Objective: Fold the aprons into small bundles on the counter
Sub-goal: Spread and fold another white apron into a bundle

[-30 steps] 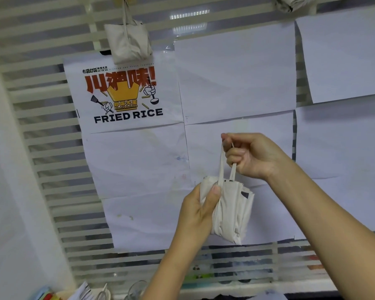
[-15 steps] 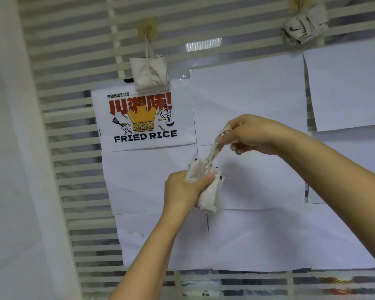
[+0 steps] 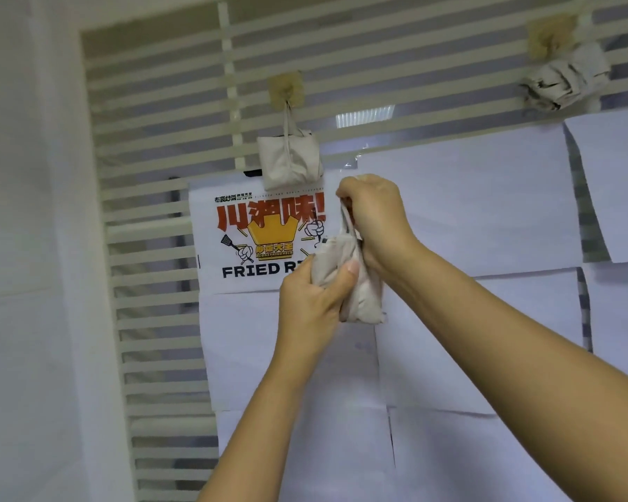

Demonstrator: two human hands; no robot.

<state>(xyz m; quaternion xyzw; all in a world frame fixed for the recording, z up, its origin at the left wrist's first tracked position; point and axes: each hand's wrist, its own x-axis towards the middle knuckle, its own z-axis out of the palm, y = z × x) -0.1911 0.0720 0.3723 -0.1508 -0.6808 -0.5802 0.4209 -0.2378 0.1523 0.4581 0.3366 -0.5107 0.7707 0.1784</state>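
Observation:
A small beige apron bundle [image 3: 363, 298] is held up in front of a slatted partition. My left hand [image 3: 312, 302] grips its lower part, thumb pressed on the cloth. My right hand [image 3: 374, 219] is curled round the bundle's strap loop just above it. A second beige apron bundle [image 3: 290, 164] hangs by its strap from a tan adhesive hook [image 3: 285, 90]. A third, crumpled bundle [image 3: 562, 81] hangs at the upper right under another hook [image 3: 550, 38]. The counter is out of view.
White horizontal slats [image 3: 153, 269] form the partition. White paper sheets [image 3: 468, 204] and a "FRIED RICE" poster [image 3: 247, 240] are taped over it. A plain white wall [image 3: 33, 248] stands on the left.
The view has tilted upward, so the hooks sit lower in the frame. Both hands have lifted the bundle toward the poster, and my right hand has closed down nearer the bundle.

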